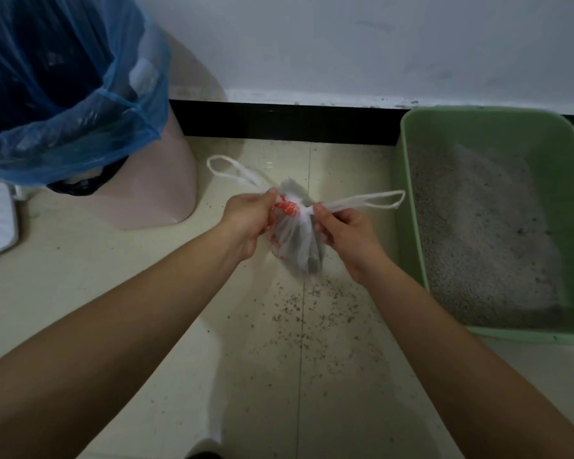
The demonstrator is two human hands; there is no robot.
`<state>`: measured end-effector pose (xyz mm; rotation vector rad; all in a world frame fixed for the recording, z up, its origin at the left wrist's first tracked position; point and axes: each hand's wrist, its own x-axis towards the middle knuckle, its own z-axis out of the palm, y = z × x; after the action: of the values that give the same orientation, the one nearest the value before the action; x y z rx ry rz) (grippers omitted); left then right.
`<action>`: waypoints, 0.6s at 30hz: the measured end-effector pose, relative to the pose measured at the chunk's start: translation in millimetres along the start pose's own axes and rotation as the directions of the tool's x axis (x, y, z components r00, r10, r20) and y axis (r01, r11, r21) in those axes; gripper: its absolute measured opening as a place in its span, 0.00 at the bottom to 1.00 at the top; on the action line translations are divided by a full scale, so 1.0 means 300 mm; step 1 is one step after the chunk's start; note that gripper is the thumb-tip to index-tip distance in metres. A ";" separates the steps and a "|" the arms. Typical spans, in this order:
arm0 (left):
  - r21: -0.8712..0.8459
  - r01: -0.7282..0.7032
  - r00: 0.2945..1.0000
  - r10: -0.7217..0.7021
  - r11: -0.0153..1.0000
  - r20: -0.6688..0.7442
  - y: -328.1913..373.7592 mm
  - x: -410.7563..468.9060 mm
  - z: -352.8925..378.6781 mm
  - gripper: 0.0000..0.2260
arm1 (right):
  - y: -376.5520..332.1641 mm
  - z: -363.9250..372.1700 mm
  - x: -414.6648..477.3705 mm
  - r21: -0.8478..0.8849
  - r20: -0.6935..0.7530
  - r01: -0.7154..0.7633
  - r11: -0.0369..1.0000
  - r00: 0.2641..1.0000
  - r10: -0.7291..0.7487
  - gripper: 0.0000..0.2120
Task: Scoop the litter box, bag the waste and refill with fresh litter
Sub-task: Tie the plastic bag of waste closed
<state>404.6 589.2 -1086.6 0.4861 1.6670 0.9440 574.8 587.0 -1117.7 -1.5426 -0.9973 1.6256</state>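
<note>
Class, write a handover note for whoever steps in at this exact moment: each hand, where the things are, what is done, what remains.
Hands: the left hand and the right hand each pinch a handle at the neck of the waste bag, held over the floor between the blue-lined bin and the green litter box.
Done: waste is bagged.
Left: finish tying, bin the bag, likely top up the box, sweep the scattered grains.
</note>
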 end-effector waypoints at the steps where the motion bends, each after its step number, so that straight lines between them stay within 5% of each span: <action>1: 0.032 -0.043 0.999 0.043 0.999 -0.008 0.009 0.002 0.006 0.09 | -0.003 0.007 0.006 0.069 -0.012 -0.004 0.998 1.000 0.005 0.10; 6: -0.005 -0.157 0.986 0.156 0.988 0.065 0.044 0.022 0.022 0.09 | -0.034 0.062 0.011 0.231 -0.013 0.004 0.973 1.000 0.000 0.13; 10: -0.118 -0.140 0.977 0.157 0.983 0.145 0.046 0.024 -0.011 0.08 | -0.055 0.074 0.005 0.132 -0.061 0.094 0.987 0.994 -0.086 0.11; 12: -0.135 -0.094 0.972 0.120 0.986 0.203 0.033 0.019 -0.030 0.09 | -0.057 0.061 0.012 -0.088 -0.102 0.230 0.969 0.966 -0.239 0.09; 15: -0.167 0.001 0.950 0.052 0.986 0.308 0.008 -0.001 -0.037 0.09 | -0.047 0.022 0.023 -0.558 0.018 0.486 0.673 0.818 -0.575 0.09; 18: -0.133 0.024 0.928 0.027 0.991 0.370 0.001 -0.015 -0.044 0.10 | -0.041 -0.013 0.024 -0.751 0.249 0.568 0.338 0.717 -0.651 0.10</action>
<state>393.7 581.6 -1082.6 0.5371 1.2513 0.8962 577.9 599.5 -1110.5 -1.3979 -2.1330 0.5062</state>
